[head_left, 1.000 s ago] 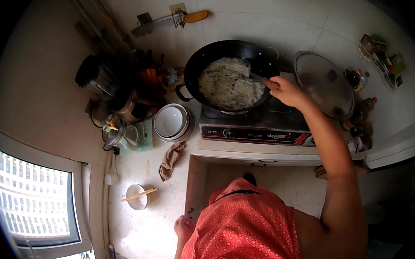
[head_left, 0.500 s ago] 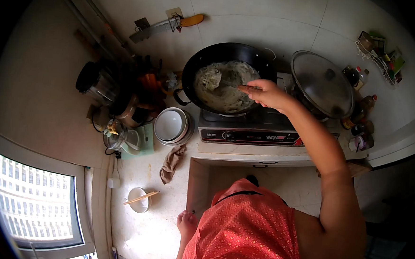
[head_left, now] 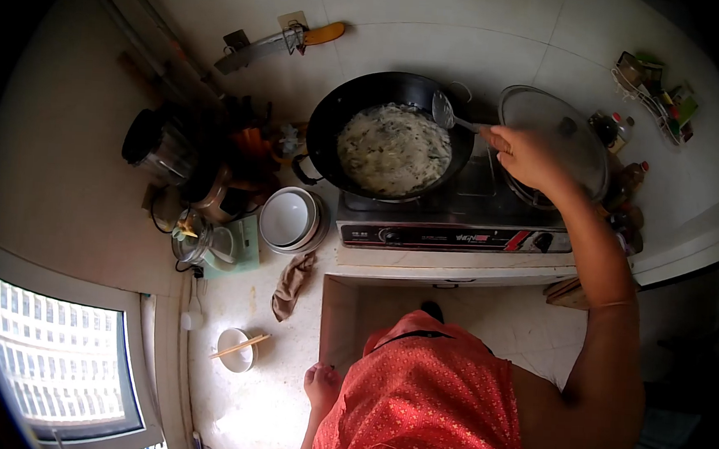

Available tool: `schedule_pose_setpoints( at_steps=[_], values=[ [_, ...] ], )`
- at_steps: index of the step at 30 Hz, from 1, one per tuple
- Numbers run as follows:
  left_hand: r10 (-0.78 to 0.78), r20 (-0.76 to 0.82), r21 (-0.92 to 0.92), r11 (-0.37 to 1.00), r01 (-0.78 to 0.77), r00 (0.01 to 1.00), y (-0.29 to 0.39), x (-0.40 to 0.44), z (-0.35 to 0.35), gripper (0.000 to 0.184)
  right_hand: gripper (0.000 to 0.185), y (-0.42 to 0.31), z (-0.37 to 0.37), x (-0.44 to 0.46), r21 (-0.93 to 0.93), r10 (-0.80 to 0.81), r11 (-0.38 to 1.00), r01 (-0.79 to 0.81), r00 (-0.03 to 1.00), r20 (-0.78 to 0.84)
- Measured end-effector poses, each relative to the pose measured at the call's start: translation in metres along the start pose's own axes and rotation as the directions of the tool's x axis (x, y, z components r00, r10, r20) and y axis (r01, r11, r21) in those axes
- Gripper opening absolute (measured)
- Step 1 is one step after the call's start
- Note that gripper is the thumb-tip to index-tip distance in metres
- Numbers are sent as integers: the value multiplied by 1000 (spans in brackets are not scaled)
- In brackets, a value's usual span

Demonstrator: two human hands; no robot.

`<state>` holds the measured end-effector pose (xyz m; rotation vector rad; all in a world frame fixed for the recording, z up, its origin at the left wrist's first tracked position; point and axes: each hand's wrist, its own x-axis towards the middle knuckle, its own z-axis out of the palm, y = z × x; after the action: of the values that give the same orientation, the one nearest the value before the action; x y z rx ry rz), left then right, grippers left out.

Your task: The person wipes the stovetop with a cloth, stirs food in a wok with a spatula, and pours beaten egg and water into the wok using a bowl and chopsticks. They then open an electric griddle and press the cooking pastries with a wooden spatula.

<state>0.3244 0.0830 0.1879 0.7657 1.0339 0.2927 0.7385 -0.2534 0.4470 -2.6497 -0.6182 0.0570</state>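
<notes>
My right hand point(head_left: 522, 155) is closed around the handle of a metal slotted spoon point(head_left: 443, 111). The spoon's head is raised over the right rim of a black wok point(head_left: 326, 124). Inside the wok lies a pale, bubbling mass with green bits point(head_left: 393, 148), which looks like food cooking in liquid. The wok stands on a gas stove point(head_left: 457, 237). By the counter's edge at my left side, my left hand point(head_left: 322, 384) hangs with its fingers curled, and nothing shows in it.
A lidded pan point(head_left: 555, 142) occupies the stove's right side, with bottles point(head_left: 631, 179) beyond. Left of the stove are stacked bowls point(head_left: 287, 218), a brown cloth point(head_left: 292, 286) and a bowl point(head_left: 236, 354) with chopsticks point(head_left: 239, 345) across it. A knife point(head_left: 263, 52) hangs on the wall.
My right hand has moved right and lifted the slotted spoon out of the food to the wok's rim. The food now lies flatter and bubbles. My left hand stays much the same.
</notes>
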Motion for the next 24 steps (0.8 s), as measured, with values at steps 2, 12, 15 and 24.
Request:
schedule_pose_setpoints(
  at_steps=[2,12,15,24],
  values=[
    [-9,1,6,1000,9,1000,-1,3,-1,12,41,1,14,-1,187,42,981,-59,995,92],
    [-31,8,53,998,30,999,4,7,4,9,47,-39,47,4,758,54,528,-382,906,419],
    [-32,24,88,996,30,999,4,10,0,7,48,-40,47,8,775,51,520,-359,919,391],
    [-17,-5,123,992,18,1000,-5,11,-11,7,42,10,13,13,492,-24,870,20,1000,2]
  ],
)
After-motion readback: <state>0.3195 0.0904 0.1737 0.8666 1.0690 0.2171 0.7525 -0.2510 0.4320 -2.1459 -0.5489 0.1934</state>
